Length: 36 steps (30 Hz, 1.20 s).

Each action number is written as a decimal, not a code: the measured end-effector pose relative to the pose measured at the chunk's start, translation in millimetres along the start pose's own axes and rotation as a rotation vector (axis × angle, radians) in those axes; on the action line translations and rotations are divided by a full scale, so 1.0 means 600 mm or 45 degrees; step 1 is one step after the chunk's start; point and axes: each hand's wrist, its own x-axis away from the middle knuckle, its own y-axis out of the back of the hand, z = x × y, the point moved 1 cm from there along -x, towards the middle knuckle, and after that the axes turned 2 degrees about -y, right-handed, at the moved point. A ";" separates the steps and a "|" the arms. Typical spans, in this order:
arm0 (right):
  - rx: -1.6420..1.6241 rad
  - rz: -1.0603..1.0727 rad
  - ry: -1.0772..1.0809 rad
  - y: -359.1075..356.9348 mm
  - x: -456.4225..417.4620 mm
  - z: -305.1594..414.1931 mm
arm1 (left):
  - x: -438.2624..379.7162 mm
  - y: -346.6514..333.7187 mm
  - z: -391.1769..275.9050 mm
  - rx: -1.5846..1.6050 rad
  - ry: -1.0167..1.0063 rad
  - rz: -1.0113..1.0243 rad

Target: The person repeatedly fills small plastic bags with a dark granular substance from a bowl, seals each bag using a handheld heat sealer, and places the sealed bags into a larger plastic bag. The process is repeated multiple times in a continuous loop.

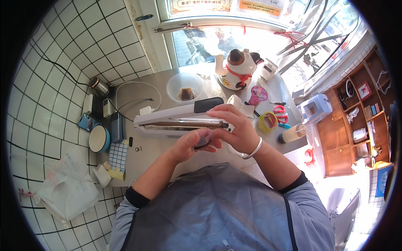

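My left hand (190,145) holds a small clear plastic packet (203,142) with something dark at its lower edge. My right hand (237,130), with a silver bangle on the wrist, meets the packet at its right side; whether it grips it is hard to see. Its upper fingers reach in front of the black handle (209,105) of a white impulse bag sealer (163,116). The sealer's arm is raised, and its metal sealing strip shows behind both hands. Beyond the sealer, a translucent plastic bowl (176,83) contains a brown packet (187,94).
A lucky cat figurine (238,70) stands by the window. To the right lie a yellow tape roll (267,121), red-handled scissors (280,113), a pink cup (258,95) and a squeeze bottle (292,134). A blue bowl (99,139) and cables are at the left. Plastic bags (67,188) hang on the tiled wall.
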 end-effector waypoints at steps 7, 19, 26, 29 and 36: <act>-0.142 0.128 -0.222 -0.010 0.019 -0.024 | -0.003 -0.003 0.006 0.061 -0.035 -0.056; -0.173 -0.048 -0.385 -0.023 0.035 -0.029 | -0.014 0.002 0.010 -0.542 -0.295 -0.589; -0.341 -0.030 -0.546 -0.022 0.040 -0.035 | -0.005 0.008 0.005 -0.368 -0.218 -0.724; -0.388 -0.018 -0.628 -0.021 0.043 -0.038 | 0.004 0.012 0.000 -0.578 -0.225 -0.796; -0.330 0.022 -0.647 -0.039 0.050 -0.056 | 0.026 0.008 0.000 -0.524 -0.058 -0.829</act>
